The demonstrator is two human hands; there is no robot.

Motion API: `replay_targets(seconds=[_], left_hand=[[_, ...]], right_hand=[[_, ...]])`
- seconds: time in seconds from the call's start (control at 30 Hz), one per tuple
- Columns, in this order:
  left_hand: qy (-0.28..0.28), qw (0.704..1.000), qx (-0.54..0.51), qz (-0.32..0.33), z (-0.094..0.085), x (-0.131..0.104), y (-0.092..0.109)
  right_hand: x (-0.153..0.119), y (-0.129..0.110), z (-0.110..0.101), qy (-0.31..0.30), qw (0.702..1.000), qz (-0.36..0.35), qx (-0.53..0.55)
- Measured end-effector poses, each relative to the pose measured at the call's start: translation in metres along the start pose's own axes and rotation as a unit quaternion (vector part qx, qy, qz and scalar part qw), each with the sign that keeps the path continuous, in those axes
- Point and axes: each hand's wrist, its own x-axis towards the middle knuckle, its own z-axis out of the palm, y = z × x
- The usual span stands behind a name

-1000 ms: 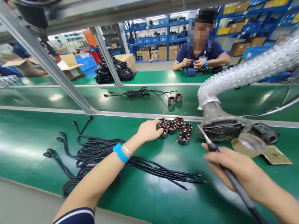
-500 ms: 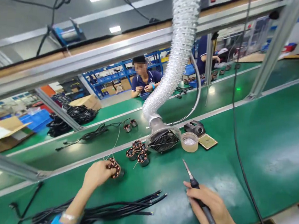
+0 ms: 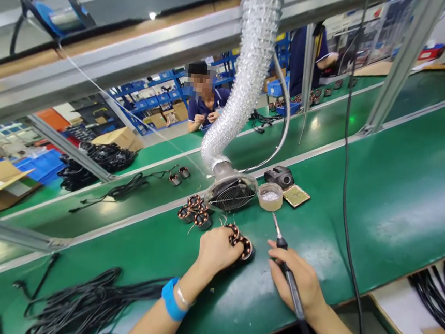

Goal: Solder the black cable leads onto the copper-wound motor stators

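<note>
My left hand is closed around a copper-wound motor stator at the middle of the green bench. The fingers hide part of the stator, and thin wire ends stick up behind it. In my right hand is a soldering iron, held like a pen. Its tip points up and away, just in front of a round tub with silvery bits inside, and stands apart from the stator. Several more stators are grouped beyond my left hand.
A fan-faced fume extractor hangs from a silver duct behind the stators. Beside the tub lie a sponge tray and a black holder. Black cables cover the left bench. A loose cord hangs at right. A co-worker sits opposite.
My left hand has carried the stator rightward, away from the left side of the bench, closer to the soldering iron. The view has shifted slightly; my right hand keeps its grip.
</note>
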Motion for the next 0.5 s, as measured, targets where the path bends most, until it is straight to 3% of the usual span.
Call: replay_targets(seconds=[0.13, 0.27, 0.4, 0.5], left_hand=[[0.009, 0.989, -0.145, 0.033, -0.007, -0.005, -0.019], [-0.008, 0.971, -0.239, 0.032, -0.001, -0.019, -0.051], [-0.085, 0.972, -0.196, 0.095, 0.018, -0.028, -0.062], [-0.097, 0.987, -0.108, 0.075, 0.026, -0.023, -0.071]], right_hand=[[0.000, 0.002, 0.000, -0.050, 0.997, 0.055, 0.012], [0.010, -0.007, 0.020, -0.099, 0.990, 0.094, 0.026], [0.023, -0.024, 0.048, -0.113, 0.989, 0.098, 0.001], [0.030, -0.021, 0.058, -0.100, 0.988, 0.112, -0.031]])
